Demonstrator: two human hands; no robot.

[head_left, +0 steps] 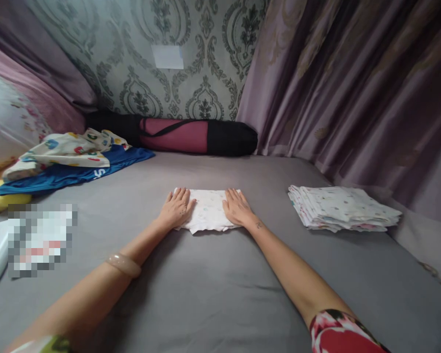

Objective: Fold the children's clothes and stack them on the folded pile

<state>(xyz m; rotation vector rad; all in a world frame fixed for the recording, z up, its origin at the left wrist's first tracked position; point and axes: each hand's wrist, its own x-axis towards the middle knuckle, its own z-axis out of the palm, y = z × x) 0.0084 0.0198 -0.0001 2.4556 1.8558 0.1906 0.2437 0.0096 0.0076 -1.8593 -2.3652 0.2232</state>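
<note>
A white cloth (pixel 208 208) with a faint print lies folded into a flat rectangle on the grey bed sheet (pixel 213 284). My left hand (pixel 177 208) rests flat on its left end, fingers stretched toward the wall. On the right end lies my right hand (pixel 238 208), also flat with the fingers extended. The cloth's near edge is a little uneven, with a small corner poking toward me. To the right sits a stack of folded white printed cloths (pixel 343 207).
A long black and maroon bag (pixel 176 136) lies along the patterned wall. At the left are a blue garment (pixel 66 176), a printed cream cloth (pixel 68 149), a yellow item (pixel 11 193) and a pixelated object (pixel 40 240). Purple curtains (pixel 334 88) hang on the right.
</note>
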